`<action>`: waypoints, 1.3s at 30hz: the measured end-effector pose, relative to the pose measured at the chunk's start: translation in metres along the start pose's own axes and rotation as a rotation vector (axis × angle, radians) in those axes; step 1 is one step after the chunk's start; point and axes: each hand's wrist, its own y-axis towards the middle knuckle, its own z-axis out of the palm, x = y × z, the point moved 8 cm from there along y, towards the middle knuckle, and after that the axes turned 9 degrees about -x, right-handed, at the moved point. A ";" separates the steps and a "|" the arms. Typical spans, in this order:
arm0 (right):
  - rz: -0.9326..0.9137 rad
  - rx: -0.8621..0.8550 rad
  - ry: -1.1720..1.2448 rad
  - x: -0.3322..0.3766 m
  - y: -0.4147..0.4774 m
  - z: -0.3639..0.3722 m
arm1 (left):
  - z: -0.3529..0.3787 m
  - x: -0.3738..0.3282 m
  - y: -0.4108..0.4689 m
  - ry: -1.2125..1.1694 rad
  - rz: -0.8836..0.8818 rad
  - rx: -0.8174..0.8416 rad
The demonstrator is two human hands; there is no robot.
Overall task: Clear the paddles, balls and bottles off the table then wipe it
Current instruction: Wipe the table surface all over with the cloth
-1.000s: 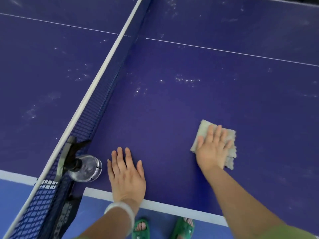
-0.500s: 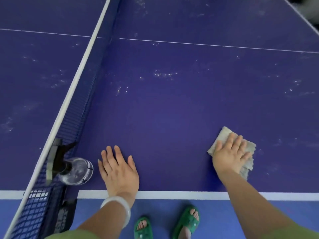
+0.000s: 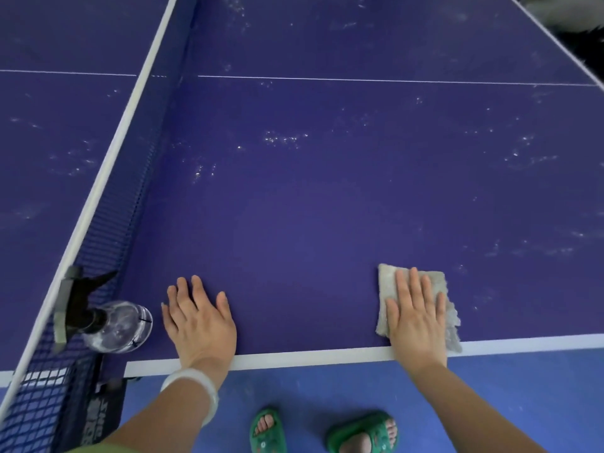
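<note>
My right hand [image 3: 416,317] presses flat on the grey cloth [image 3: 436,282] at the near edge of the table [image 3: 294,223]. My left hand [image 3: 199,322] lies flat and empty beside the spray bottle [image 3: 117,326] by the net [image 3: 108,230]. I'd sweep overlapping strokes toward those specks [image 3: 284,138].

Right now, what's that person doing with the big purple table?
A person is wiping a ping-pong table. The right hand presses a grey cloth flat near the front edge. The left hand rests flat on the table, next to a clear spray bottle standing by the net. No paddles or balls are in view, and white specks dot the table farther out.
</note>
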 end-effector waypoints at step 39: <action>0.641 -0.045 0.041 -0.236 0.040 -0.027 | 0.050 -0.239 -0.069 0.088 0.496 0.124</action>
